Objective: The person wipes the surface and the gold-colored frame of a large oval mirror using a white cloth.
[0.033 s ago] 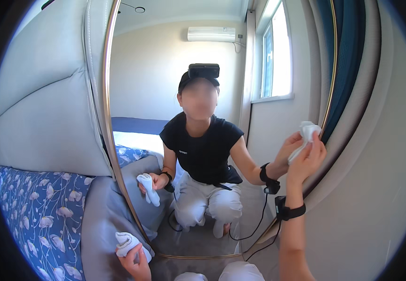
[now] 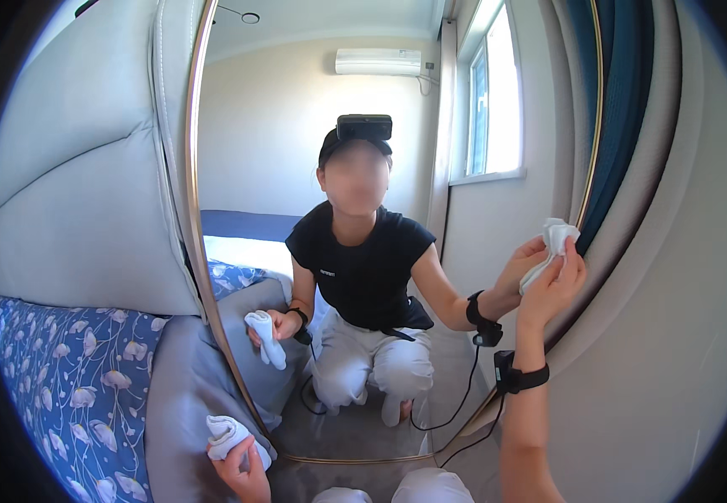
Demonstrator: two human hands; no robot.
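A tall mirror with a thin gold frame stands before me, showing my reflection crouching. At its right side, my right hand is raised with the fingers closed round a crumpled white cloth, held against or close to the glass. Low at the left, my left hand grips a folded, rolled white cloth beside the grey bed side. The reflection shows this left cloth hanging down as a narrow strip. A black band with a small device circles my right wrist.
On the left are a grey padded headboard and blue flowered bedding. Blue and grey curtains hang along the mirror's right edge, beside a pale wall. A black cable runs near my right forearm.
My right hand has shifted slightly to the right with its cloth. My left hand and its cloth stay where they were.
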